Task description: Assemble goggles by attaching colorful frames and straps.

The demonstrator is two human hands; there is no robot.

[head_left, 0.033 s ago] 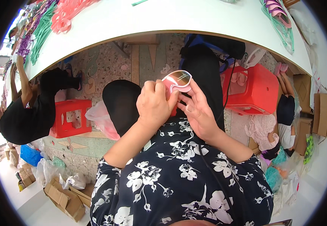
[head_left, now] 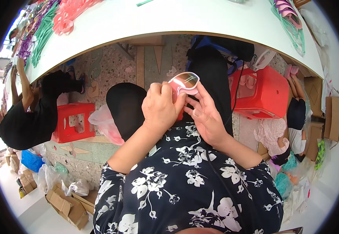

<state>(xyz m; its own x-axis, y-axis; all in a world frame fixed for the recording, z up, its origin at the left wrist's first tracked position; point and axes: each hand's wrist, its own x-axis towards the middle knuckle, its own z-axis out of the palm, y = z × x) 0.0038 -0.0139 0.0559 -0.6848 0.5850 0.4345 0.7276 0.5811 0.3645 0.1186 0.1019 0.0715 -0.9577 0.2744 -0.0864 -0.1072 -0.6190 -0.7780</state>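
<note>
Both hands hold a pair of swim goggles point(head_left: 187, 80) above my lap, with a pale pink rim and a shiny mirrored lens facing up. My left hand point(head_left: 159, 105) is closed on the goggles' left part, its thumb pressed in near the middle and its fingers bent over the top. My right hand point(head_left: 204, 115) grips the right end, fingertips along the lens's edge and underneath. The left half of the goggles is mostly hidden behind my left fingers. A bit of red shows between and below the hands, too covered to make out.
Ahead curves a white table point(head_left: 169, 17), with coral straps point(head_left: 66, 17) and green straps point(head_left: 46, 37) at its left and strapped goggles point(head_left: 288, 21) at its right. Red stools point(head_left: 269, 91) stand at both sides. Other people sit left and right. Cardboard boxes point(head_left: 66, 204) and bags lie behind.
</note>
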